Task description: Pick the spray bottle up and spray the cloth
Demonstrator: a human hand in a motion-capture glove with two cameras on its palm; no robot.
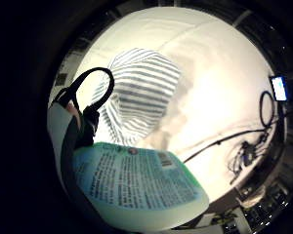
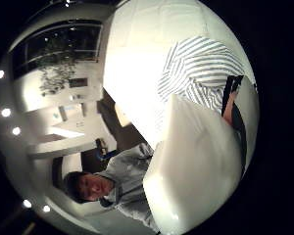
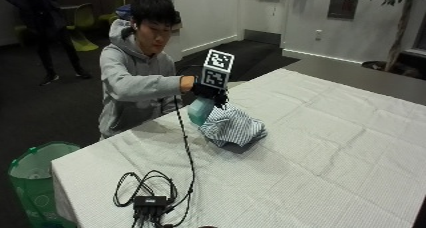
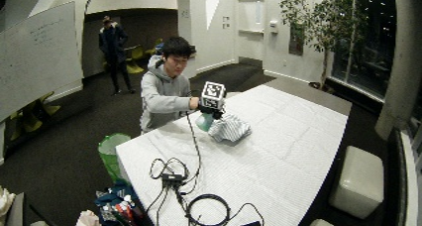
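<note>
Above white-covered table (image 3: 319, 153): black-gloved right hand (image 3: 208, 92) wrapped round pale green plastic spray bottle (image 3: 199, 111), lifted clear of table, just beside crumpled blue-white striped cloth (image 3: 232, 128). Nozzle hidden; direction unclear. Advice: aim nozzle at cloth centre, hold bottle upright and close, squeeze trigger fully, wrist steady.

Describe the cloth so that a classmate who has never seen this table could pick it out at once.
Start at the long white-covered table and go to the edge where the seated person reaches out. Just beyond the gloved right hand, which grips a pale green spray bottle, lies the cloth: a crumpled heap, the only blue-and-white striped thing there.
</note>
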